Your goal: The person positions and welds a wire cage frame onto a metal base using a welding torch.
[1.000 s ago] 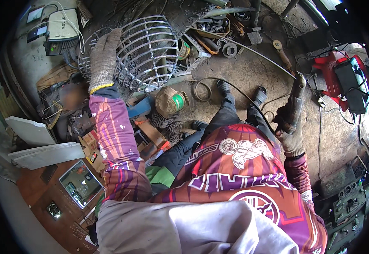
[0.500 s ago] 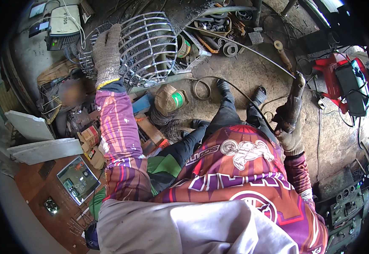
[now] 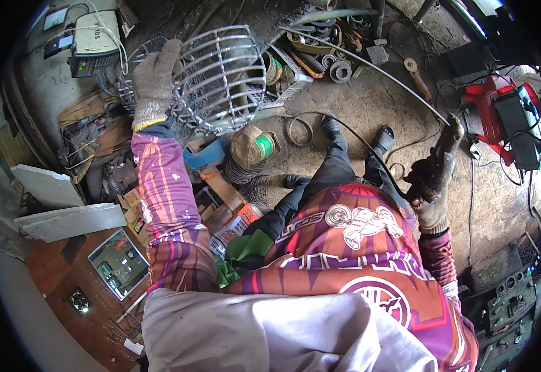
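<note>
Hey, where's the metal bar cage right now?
In the head view, the metal bar cage is near the top, left of centre, with the gloved left hand over its left part and a green-labelled brown bundle just below it.

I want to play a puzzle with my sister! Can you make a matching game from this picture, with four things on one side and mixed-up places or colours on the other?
Things:
1. Left hand
2. Right hand
3. Thin rod
4. Plastic stand beside the dark box

Places and colours:
A. Around the rod holder
B. Red
C. At the round metal cage
D. Sticking out from the holder's tip

Right pairs: 1-C, 2-A, 3-D, 4-B
</note>
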Tool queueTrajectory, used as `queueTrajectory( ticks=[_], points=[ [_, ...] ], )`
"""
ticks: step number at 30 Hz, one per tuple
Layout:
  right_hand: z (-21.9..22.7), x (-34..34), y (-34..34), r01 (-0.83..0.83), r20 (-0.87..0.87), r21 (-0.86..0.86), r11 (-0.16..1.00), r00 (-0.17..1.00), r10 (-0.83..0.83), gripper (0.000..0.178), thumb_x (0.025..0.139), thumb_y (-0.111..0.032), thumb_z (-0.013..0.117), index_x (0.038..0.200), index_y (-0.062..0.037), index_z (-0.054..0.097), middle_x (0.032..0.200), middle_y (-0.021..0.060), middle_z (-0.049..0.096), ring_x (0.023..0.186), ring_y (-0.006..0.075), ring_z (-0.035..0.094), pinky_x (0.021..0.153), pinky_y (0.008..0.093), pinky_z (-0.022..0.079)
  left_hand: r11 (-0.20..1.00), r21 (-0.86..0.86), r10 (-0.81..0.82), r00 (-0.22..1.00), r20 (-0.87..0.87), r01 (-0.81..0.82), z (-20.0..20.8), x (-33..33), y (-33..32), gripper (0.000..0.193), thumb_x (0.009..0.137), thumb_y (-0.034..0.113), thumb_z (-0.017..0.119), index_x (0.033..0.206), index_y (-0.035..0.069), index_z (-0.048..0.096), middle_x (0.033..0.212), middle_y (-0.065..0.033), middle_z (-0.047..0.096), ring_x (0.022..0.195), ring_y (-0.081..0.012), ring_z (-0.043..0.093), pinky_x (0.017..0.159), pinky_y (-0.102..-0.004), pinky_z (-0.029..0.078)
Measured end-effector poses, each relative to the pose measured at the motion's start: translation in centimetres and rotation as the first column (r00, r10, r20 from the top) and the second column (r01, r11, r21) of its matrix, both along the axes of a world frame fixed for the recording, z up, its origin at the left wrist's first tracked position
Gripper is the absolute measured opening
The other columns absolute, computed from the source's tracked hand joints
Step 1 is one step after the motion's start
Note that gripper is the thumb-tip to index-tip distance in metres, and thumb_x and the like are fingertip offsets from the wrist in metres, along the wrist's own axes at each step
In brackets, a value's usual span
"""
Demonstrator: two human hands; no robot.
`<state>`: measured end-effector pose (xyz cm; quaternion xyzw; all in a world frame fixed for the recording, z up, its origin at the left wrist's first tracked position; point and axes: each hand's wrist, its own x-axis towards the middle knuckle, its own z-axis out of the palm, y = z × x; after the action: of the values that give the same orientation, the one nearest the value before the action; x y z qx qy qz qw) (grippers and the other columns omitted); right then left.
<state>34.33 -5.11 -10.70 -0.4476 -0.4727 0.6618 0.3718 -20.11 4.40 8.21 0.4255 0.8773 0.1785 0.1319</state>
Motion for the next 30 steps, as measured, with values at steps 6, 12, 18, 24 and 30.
queueTrajectory(
  ticks=[6, 12, 18, 24, 30],
  points=[
    [2.4, -0.7, 1.5, 0.101, -0.081, 0.022, 0.995, 0.992, -0.098, 0.125, 0.067, -0.063, 0.085, 0.159, -0.0173, 0.013, 0.121, 0.0128, 0.052, 0.096, 0.0211, 0.06, 0.079, 0.0366, 0.056, 0.84, 0.46, 0.052, 0.886, 0.461, -0.289, 1.2, -2.5, -4.2, 0.043, 0.088, 0.048, 0.073, 0.092, 0.005, 0.07, 0.078, -0.0041, 0.068, 0.062, -0.0124, 0.063, 0.055, -0.0264, 0.051],
    [2.5, -1.6, 2.7, 0.136, -0.123, 0.082, 0.987, 0.985, -0.125, 0.131, 0.062, -0.064, 0.087, 0.158, -0.0168, 0.011, 0.119, 0.013, 0.057, 0.097, 0.0213, 0.063, 0.08, 0.0385, 0.06, 0.762, 0.539, -0.06, 0.79, 0.61, -0.358, 3.9, -2.2, -7.1, 0.048, 0.084, 0.055, 0.073, 0.087, 0.007, 0.067, 0.068, -0.0055, 0.066, 0.053, -0.015, 0.062, 0.046, -0.0256, 0.048],
    [3.6, -2.7, 3.0, 0.094, -0.15, 0.179, 0.979, 0.986, -0.067, 0.123, 0.066, -0.067, 0.083, 0.157, -0.0133, 0.019, 0.115, 0.0115, 0.057, 0.096, 0.02, 0.061, 0.08, 0.0361, 0.056, 0.735, 0.605, -0.171, 0.78, 0.602, -0.305, 5.2, -1.6, -9.3, 0.041, 0.093, 0.053, 0.065, 0.079, 0.015, 0.063, 0.061, 0.0016, 0.06, 0.043, -0.0091, 0.053, 0.036, -0.023, 0.041],
    [3.8, -1.6, 1.9, 0.036, -0.114, 0.076, 0.996, 0.993, -0.027, 0.113, 0.07, -0.06, 0.084, 0.152, -0.0078, 0.026, 0.121, 0.0109, 0.057, 0.093, 0.0182, 0.064, 0.069, 0.0292, 0.056, 0.71, 0.613, -0.167, 0.764, 0.624, -0.346, 5.5, -0.6, -9.8, 0.039, 0.095, 0.047, 0.063, 0.08, 0.011, 0.064, 0.062, -0.0004, 0.062, 0.044, -0.0095, 0.055, 0.038, -0.0217, 0.041],
    [3.9, -1.4, 0.8, 0.056, -0.122, 0.066, 0.996, 0.991, -0.048, 0.111, 0.07, -0.058, 0.085, 0.151, -0.0068, 0.028, 0.121, 0.01, 0.057, 0.091, 0.0171, 0.064, 0.067, 0.0284, 0.055, 0.756, 0.595, -0.16, 0.804, 0.572, -0.274, 4.4, -2.2, -9.7, 0.044, 0.091, 0.05, 0.068, 0.084, 0.007, 0.067, 0.066, -0.0029, 0.064, 0.049, -0.0147, 0.06, 0.044, -0.0264, 0.048]
  ],
)
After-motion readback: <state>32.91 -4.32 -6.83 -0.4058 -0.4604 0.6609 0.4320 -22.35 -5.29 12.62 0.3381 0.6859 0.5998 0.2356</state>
